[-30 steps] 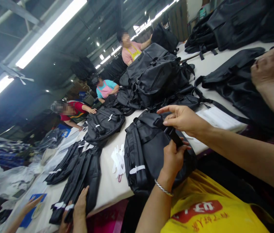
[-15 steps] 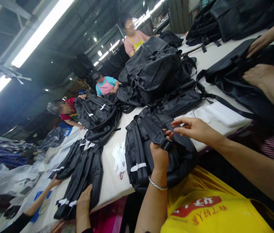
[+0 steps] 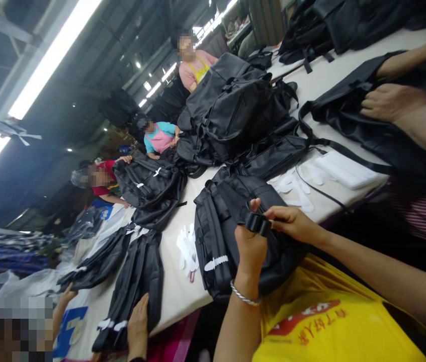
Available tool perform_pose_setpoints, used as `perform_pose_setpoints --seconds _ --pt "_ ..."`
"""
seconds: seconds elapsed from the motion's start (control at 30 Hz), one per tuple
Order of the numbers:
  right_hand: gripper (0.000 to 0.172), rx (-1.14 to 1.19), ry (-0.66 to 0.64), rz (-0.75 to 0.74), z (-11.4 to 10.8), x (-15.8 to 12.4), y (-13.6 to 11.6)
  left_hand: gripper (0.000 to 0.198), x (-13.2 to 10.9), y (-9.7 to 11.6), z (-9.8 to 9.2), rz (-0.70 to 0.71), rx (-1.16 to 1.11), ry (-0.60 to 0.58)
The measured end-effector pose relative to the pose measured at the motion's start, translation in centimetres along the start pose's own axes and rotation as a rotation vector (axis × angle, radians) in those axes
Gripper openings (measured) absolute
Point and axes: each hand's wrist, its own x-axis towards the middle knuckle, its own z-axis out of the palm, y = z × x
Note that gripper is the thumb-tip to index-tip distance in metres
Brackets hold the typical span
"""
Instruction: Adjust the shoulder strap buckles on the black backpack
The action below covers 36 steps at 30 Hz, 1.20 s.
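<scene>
A black backpack (image 3: 220, 231) lies on the white table (image 3: 175, 291) right in front of me, with a white tag on its side. My left hand (image 3: 249, 246), with a silver bracelet at the wrist, is closed round a folded black strap (image 3: 255, 221) of the backpack. My right hand (image 3: 291, 223) pinches the same strap from the right side. Both hands meet above the bag's near edge.
A heap of black backpacks (image 3: 231, 110) fills the table's middle, and flat black bags (image 3: 137, 271) lie at the left. White tags (image 3: 187, 249) sit beside my bag. Another person's hand (image 3: 390, 103) presses a black bag at right. Several co-workers stand along the far side.
My right hand came down from above the bag and closed on the strap next to my left hand. The view shifted slightly and the strap is now folded.
</scene>
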Motion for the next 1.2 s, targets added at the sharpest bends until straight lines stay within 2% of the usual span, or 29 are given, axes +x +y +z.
perform_pose_setpoints --seconds 0.1,0.3,0.4,0.47,0.6,0.67,0.77,0.8,0.87,0.93,1.0,1.1,1.2 --pt "0.02 -0.027 -0.008 -0.021 -0.2 -0.1 0.1 0.038 -0.3 0.5 0.3 0.048 -0.014 -0.052" --pt "0.019 -0.063 0.017 -0.081 0.1 -0.1 0.4 0.037 -0.7 1.6 0.2 0.106 0.005 0.007" --pt "0.021 -0.073 -0.037 -0.079 -0.5 -0.4 -0.1 0.026 -1.1 1.8 0.2 0.109 0.089 -0.036" --pt "0.023 -0.102 -0.101 -0.066 -1.8 -0.6 -1.0 0.02 -1.5 1.9 0.5 0.06 0.094 -0.103" --pt "0.028 -0.103 -0.124 0.035 -4.9 -0.8 -4.3 0.023 -2.8 1.9 1.2 -0.152 -0.08 -0.215" --pt "0.032 -0.049 -0.195 0.103 -5.4 -0.7 -6.0 0.025 -3.2 1.7 1.4 -0.213 -0.151 -0.25" --pt "0.033 0.12 -0.319 0.255 -4.0 -0.1 -8.1 0.02 -3.5 1.4 1.5 -0.209 -0.181 -0.255" --pt "0.031 0.196 -0.305 0.327 -3.2 0.2 -8.6 0.017 -3.6 1.3 1.6 -0.2 -0.183 -0.253" --pt "0.025 0.333 -0.157 0.431 -1.7 1.1 -9.4 0.014 -3.7 1.0 1.8 -0.201 -0.212 -0.251" --pt "0.023 0.406 0.028 0.429 -0.4 2.2 -9.9 0.014 -3.6 0.7 2.0 -0.219 -0.289 -0.224" --pt "0.024 0.406 0.135 0.361 0.4 3.2 -10.0 0.014 -3.5 0.6 2.0 -0.227 -0.356 -0.183" --pt "0.022 0.338 0.133 0.284 1.0 3.8 -10.0 0.016 -3.4 0.6 1.7 -0.215 -0.364 -0.154" --pt "0.016 0.324 0.028 0.314 1.0 3.7 -10.5 0.018 -3.6 0.5 1.5 -0.187 -0.324 -0.148"
